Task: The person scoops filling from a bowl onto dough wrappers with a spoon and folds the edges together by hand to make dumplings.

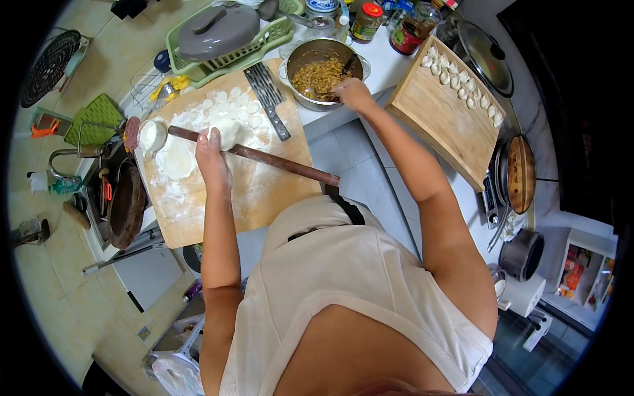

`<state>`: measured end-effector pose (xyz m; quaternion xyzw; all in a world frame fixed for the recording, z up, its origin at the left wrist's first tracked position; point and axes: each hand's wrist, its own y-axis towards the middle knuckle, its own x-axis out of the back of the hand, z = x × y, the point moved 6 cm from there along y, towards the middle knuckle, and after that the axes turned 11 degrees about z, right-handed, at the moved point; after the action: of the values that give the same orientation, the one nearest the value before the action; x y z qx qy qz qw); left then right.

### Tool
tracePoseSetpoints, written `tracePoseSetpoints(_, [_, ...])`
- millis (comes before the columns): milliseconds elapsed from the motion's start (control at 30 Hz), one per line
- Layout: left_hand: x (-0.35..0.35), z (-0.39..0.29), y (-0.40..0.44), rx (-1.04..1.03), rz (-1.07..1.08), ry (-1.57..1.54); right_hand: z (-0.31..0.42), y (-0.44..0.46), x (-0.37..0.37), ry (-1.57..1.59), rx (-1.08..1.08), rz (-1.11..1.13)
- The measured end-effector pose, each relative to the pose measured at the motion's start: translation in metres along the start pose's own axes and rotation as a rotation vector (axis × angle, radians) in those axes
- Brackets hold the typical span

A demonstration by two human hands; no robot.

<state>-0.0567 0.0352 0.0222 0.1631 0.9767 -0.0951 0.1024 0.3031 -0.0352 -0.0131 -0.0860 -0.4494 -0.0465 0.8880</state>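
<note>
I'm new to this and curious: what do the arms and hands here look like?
They are a person's: the left hand and right hand are gloveless, the arms bare, without visible cables or markings. The top is cream and sleeveless.

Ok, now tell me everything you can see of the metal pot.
The metal pot is round and silvery, with a handle on either side. It sits lidless at the edge of the white counter, beside the floured board. Brown-yellow, finely chopped filling covers its bottom. A dark utensil stands in it, leaning on the right. The right hand reaches over the near right rim; its exact grip is unclear.
</note>
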Motion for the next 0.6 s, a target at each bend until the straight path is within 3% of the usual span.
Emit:
tracePoseSetpoints(100, [-0.011,0.008,0.014,0.055,0.067,-0.615,-0.031,-0.013,-0.008,0.860,-0.452,0.099])
tracePoseSetpoints(133, [-0.018,0.010,0.017,0.118,0.125,-0.753,-0.027,-0.018,-0.006,0.966,-0.440,0.053])
tracePoseSetpoints(233, [-0.038,0.016,0.020,0.222,0.115,-0.893,-0.030,-0.024,-0.004,1.144,-0.447,0.094])
tracePoseSetpoints(600, [-0.116,0.039,0.041,0.310,0.283,-0.930,-0.025,-0.039,0.015,1.167,-0.462,-0.073])
